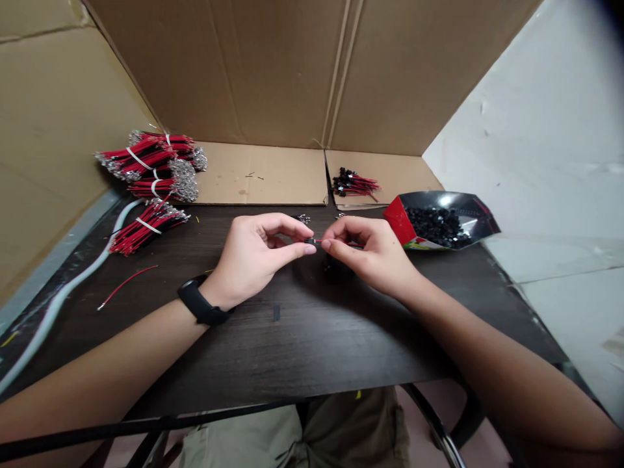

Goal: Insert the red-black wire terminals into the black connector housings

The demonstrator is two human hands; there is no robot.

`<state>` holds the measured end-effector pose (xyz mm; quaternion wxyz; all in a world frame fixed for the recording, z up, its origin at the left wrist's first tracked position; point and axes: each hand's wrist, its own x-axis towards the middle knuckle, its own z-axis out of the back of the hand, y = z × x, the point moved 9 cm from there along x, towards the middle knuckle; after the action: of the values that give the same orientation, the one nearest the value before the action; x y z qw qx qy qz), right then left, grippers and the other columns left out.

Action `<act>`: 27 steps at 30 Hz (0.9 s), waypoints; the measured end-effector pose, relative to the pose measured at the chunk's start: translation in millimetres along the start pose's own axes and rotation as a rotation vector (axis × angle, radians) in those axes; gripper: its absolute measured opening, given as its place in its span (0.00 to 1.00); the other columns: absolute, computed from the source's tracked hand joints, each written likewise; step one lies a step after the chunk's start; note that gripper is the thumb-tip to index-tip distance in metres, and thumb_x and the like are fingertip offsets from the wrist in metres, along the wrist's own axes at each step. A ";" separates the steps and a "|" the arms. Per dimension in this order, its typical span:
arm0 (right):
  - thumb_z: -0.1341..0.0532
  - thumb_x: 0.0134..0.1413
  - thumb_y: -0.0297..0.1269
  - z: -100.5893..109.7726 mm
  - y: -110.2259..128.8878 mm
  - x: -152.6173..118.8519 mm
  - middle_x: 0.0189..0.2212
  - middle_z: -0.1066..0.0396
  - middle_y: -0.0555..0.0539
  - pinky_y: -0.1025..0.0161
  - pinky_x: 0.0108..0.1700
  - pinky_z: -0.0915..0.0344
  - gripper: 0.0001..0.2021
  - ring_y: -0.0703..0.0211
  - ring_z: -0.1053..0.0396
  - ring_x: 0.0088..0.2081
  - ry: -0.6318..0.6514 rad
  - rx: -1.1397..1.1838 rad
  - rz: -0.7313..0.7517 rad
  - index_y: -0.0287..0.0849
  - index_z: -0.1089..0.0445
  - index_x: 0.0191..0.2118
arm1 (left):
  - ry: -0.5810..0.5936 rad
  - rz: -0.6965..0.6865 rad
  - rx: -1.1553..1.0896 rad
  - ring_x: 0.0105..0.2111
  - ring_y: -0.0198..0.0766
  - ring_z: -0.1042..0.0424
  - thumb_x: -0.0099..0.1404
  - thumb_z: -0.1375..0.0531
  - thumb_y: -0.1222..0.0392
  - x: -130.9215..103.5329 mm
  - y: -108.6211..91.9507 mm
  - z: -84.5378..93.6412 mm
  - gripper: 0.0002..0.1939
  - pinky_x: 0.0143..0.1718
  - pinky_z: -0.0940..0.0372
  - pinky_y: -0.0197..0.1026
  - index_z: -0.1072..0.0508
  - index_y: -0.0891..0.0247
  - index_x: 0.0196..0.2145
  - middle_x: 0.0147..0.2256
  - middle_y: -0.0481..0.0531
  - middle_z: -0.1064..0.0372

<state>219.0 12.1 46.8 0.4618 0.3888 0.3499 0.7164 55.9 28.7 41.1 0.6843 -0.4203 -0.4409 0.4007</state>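
Over the middle of the dark table, my left hand (266,250) pinches a small black connector housing (309,241) between thumb and forefinger. Facing it, my right hand (368,247) is closed on a thin red wire (318,241), whose end meets the housing. How deep the wire sits in the housing is too small to tell. Under and behind my hands lie more wire ends with metal tips (303,219), partly hidden. To the right, an open red and black box (480,224) holds many small black housings.
Tied bundles of red and black wires (146,162) are stacked at the left, near a white cable (73,286). A loose red wire (127,285) lies closer. Finished-looking wires with black housings (353,183) rest on cardboard (268,172). Cardboard walls (244,71) enclose the back.
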 end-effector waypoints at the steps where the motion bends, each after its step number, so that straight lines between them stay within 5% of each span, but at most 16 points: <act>1: 0.35 0.61 0.34 -0.8 -0.5 -0.1 0.28 0.25 0.51 0.65 0.34 0.39 0.06 0.63 0.32 0.31 0.002 0.016 -0.009 0.40 0.25 0.33 | -0.008 0.002 0.001 0.35 0.39 0.20 0.57 0.25 0.60 -0.3 0.0 0.6 0.09 0.38 0.26 0.39 0.16 0.62 0.36 0.35 0.50 0.17; 17: 0.34 0.62 0.37 -15.0 -7.9 -3.7 0.27 0.28 0.52 0.64 0.35 0.39 0.09 0.64 0.34 0.30 -0.014 0.141 -0.049 0.40 0.25 0.31 | -0.018 -0.034 -0.023 0.35 0.42 0.19 0.59 0.26 0.63 -5.3 4.6 1.7 0.05 0.42 0.25 0.42 0.15 0.53 0.33 0.34 0.46 0.17; 27: 0.33 0.61 0.41 8.8 3.9 -2.9 0.40 0.18 0.47 0.61 0.44 0.30 0.10 0.55 0.22 0.41 -0.105 -0.106 0.088 0.42 0.20 0.44 | -0.143 -0.074 0.057 0.36 0.39 0.19 0.59 0.27 0.62 -1.5 -10.1 12.1 0.08 0.42 0.25 0.40 0.17 0.62 0.38 0.37 0.51 0.17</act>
<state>226.1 9.4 53.5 0.4676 0.4159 0.2691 0.7321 45.9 26.7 53.2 0.6773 -0.3541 -0.4923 0.4166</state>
